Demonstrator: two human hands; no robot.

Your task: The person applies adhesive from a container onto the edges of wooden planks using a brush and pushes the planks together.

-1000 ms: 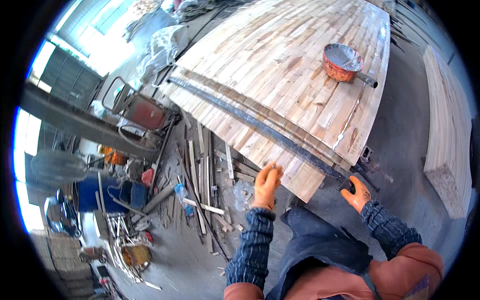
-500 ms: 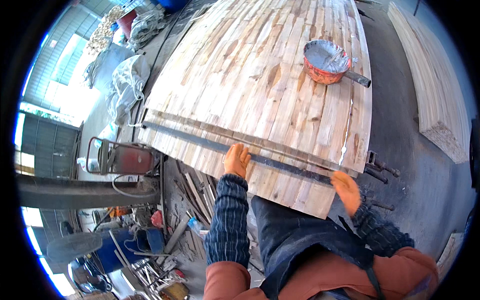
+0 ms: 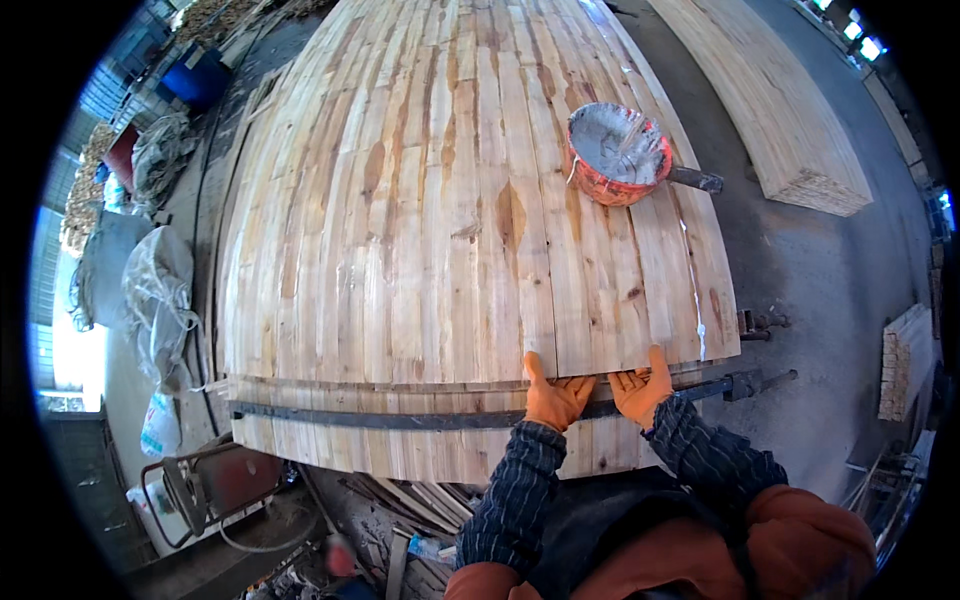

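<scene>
A wide panel of pale wooden slats [image 3: 440,220] lies before me. Across its near end runs a long dark metal bar clamp [image 3: 400,418]. My left hand [image 3: 553,396] in an orange glove rests flat on the slats just above the bar, fingers together. Close beside it, my right hand [image 3: 642,388], also in an orange glove, lies flat on the slats with its fingers spread, touching the bar. Neither hand holds anything.
An orange pan [image 3: 615,155] of grey-white paste with a dark handle stands on the panel's far right. A stack of boards [image 3: 770,100] lies on the concrete at right. White sacks [image 3: 160,290] and wood scraps [image 3: 400,510] lie at left and below.
My view has swung over the panel. My hands came together from wide apart on the bar; both now rest side by side on the slats at its right part.
</scene>
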